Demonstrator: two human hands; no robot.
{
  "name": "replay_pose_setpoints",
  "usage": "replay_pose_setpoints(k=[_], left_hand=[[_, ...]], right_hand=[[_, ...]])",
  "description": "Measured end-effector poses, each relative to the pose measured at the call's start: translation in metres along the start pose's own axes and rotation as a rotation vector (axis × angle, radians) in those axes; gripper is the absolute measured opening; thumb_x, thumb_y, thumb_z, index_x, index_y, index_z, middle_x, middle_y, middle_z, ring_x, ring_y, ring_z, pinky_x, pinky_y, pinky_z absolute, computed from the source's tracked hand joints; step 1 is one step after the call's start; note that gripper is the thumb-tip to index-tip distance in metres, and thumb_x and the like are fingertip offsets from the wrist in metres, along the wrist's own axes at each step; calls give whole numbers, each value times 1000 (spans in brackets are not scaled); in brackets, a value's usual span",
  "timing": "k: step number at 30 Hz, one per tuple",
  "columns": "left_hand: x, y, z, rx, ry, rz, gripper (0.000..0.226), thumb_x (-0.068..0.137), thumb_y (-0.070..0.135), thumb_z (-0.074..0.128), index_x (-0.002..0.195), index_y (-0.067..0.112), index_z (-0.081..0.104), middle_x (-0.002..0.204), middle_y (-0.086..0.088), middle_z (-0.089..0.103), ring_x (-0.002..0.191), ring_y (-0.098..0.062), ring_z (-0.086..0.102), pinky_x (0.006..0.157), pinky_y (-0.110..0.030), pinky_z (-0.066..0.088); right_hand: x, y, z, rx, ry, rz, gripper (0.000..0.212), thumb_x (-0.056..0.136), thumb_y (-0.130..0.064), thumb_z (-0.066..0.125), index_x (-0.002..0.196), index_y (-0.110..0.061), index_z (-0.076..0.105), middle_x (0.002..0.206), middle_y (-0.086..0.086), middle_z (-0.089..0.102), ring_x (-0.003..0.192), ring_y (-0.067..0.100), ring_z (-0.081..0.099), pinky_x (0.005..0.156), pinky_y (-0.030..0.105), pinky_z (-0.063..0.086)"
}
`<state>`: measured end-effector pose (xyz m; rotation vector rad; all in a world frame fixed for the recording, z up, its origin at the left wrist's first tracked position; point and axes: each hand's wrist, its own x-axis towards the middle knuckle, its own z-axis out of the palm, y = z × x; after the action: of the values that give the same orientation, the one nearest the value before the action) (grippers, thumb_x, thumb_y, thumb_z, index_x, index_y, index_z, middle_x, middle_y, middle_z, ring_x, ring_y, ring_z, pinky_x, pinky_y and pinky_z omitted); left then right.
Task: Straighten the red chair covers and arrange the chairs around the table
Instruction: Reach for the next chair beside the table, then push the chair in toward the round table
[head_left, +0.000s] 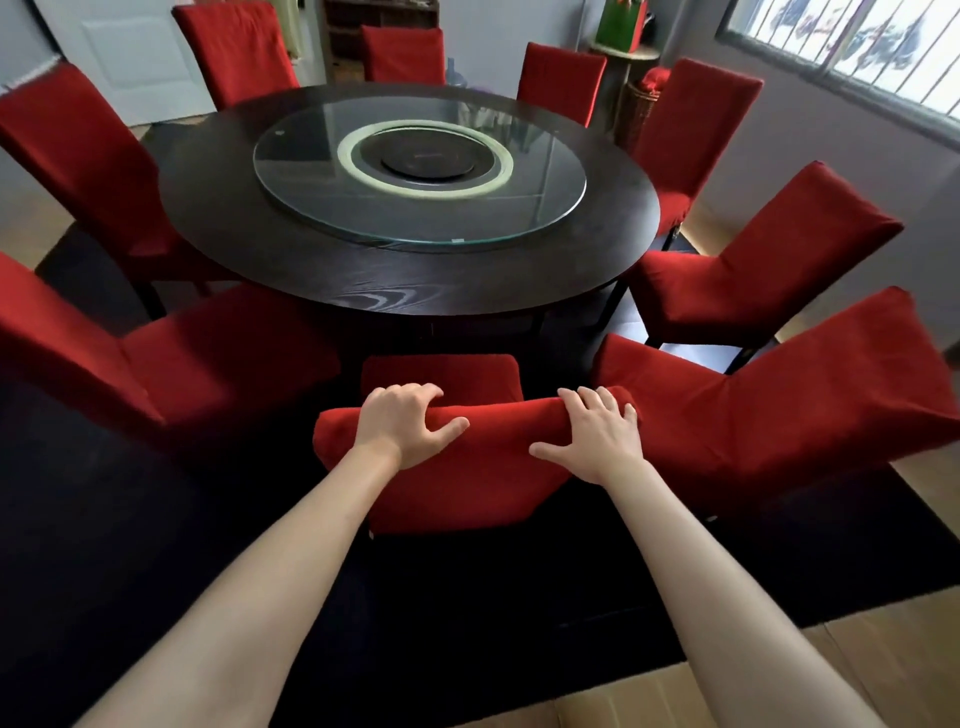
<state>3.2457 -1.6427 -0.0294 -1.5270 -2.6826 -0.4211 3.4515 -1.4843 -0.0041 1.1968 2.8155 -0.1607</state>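
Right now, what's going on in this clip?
A person stands behind the nearest red chair, with both hands on the top of its backrest: the left hand and right hand curl over the covered top edge. The chair faces the round dark table with its glass turntable. Other red-covered chairs ring the table.

The chair covers (467, 467) were matt red cloth with a soft, slightly napped look. The round bench (363, 280) they ringed was dark wood, grain showing, faintly glossy. At its centre lay a smooth, clear glass turntable (545, 197). Beneath the bench, the rug (156, 519) looked dark and matt.
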Motion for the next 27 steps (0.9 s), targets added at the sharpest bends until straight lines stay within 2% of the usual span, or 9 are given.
replay_pose_setpoints(k=[6,11,17,27], left_hand=[[18,37,-4,-12,-13,116,64,82,68,50,124,21,60,115,1,68,104,-19,63,91,-34,42],[33,96,3,-36,-17,221,63,82,66,51,123,20,61,115,1,67,106,-19,62,94,-35,41],[55,194,18,-133,35,322,57,81,59,60,119,17,65,114,-1,68,108,-21,61,96,-36,39],[83,374,66,-220,-17,303,61,81,55,63,129,17,58,121,-3,64,112,-23,57,99,-37,38]], right_hand=[[-22,40,-13,28,46,124,96,75,-69,61,151,-28,19,158,5,22,147,28,13,114,54,16],[-45,94,-21,48,60,227,95,76,-69,61,151,-29,18,158,5,23,146,27,14,114,54,17],[-65,181,-32,69,77,296,93,78,-65,62,151,-28,18,157,3,26,145,25,18,114,53,20],[-82,362,-45,117,73,311,98,73,-55,72,151,-28,20,154,-2,31,142,23,26,113,52,26]])
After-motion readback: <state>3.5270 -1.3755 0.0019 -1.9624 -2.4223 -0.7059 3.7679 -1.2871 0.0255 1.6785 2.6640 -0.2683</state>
